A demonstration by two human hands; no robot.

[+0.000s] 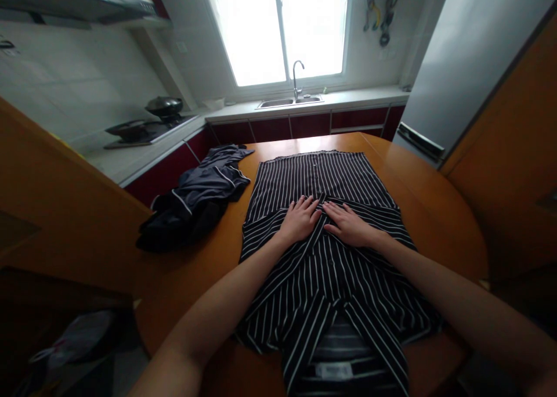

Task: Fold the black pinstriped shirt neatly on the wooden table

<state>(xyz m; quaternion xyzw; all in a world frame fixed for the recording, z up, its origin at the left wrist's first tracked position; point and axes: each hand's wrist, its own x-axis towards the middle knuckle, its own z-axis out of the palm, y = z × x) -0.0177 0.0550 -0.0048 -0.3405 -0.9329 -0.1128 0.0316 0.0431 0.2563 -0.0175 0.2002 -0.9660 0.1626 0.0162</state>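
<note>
A black shirt with white stripes (pixel 313 179) lies spread on a round wooden table, its collar toward me and its hem at the far side. Both sleeves are folded inward across the middle of the front. My left hand (pixel 300 218) rests flat on the left sleeve, fingers spread. Close beside it, my right hand (pixel 348 224) lies flat on the right sleeve with its fingers stretched out. The fingertips of the two hands almost meet near the button line. Inside the open collar a pale label (pixel 333 371) shows.
Dark clothes with white piping (pixel 204 191) lie heaped at the table's left edge. The wooden table (pixel 448 223) has a curved rim. Beyond it are a counter with a sink (pixel 282 103), a stove with pans (pixel 150 131) and a fridge (pixel 465 54) at right.
</note>
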